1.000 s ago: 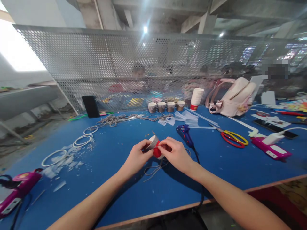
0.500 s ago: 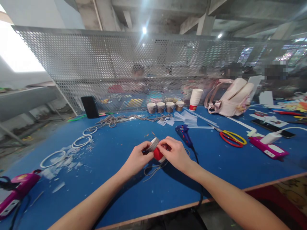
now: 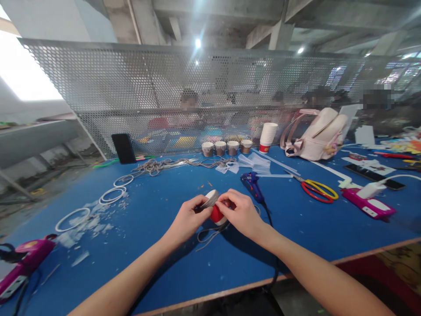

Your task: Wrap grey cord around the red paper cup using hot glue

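Observation:
Both my hands meet over the middle of the blue table [image 3: 151,263]. Between them is a small red paper cup [image 3: 216,213], tipped on its side, partly wrapped in grey cord. My left hand [image 3: 187,218] grips the wrapped upper end of the cup. My right hand [image 3: 239,212] pinches its red side and the cord. Loose grey cord [image 3: 210,232] trails from the cup onto the table below my hands.
A blue glue gun [image 3: 252,185] lies just right of my hands, red and yellow scissors [image 3: 317,191] farther right. White rings [image 3: 112,194] and scraps lie left. Wrapped cups [image 3: 226,147], a cup stack [image 3: 268,136], a pink bag [image 3: 320,131] stand behind. People sit behind the mesh screen [image 3: 164,87].
My hands have barely moved; the fingers shift slightly on the cup and the cup tilts a little flatter.

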Demonstrator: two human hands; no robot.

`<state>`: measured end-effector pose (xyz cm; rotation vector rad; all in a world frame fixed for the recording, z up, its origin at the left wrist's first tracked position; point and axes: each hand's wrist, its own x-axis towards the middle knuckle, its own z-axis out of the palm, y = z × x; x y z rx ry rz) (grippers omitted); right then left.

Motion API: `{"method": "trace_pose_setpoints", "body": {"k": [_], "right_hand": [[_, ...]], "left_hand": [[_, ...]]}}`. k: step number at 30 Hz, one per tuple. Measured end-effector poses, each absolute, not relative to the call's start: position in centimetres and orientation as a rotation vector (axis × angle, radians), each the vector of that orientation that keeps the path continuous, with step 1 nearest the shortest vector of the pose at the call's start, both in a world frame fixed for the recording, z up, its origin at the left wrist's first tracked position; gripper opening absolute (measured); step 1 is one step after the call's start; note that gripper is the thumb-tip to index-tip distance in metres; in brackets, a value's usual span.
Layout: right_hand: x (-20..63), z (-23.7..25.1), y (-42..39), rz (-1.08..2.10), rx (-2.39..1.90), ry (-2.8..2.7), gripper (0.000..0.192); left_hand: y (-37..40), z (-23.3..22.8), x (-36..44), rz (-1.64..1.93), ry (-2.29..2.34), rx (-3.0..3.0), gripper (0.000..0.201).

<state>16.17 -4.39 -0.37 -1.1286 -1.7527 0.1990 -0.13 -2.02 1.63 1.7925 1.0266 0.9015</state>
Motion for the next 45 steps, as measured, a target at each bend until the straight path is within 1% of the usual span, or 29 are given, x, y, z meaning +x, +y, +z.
{"method": "trace_pose_setpoints", "body": {"k": [19,22,26,28,45], "right_hand": [[16.75,-0.62,-4.22,0.163,-1.096,-1.757,0.013],[16.77,-0.70,-4.09,0.149,-1.078,-1.754,0.012],[16.87,-0.75,-4.00,0.149,-1.075,-1.753,0.012],[16.90,-0.74,-3.98,0.151,-1.072,-1.752,0.012],[17.12,-0.63,-4.01,0.153,-1.089,-1.756,0.012]], "left_hand": [[-1.89,1.56,-0.40,0.873,1.001,1.782,0.014],[-1.94,1.66,-0.41,0.870,0.994,1.754,0.018],[-1.98,1.67,-0.41,0.897,0.982,1.740,0.029],[-1.96,1.63,-0.43,0.897,0.971,1.734,0.030],[-1.40,1.26,-0.73,0.854,0.880,1.673,0.021]]}}
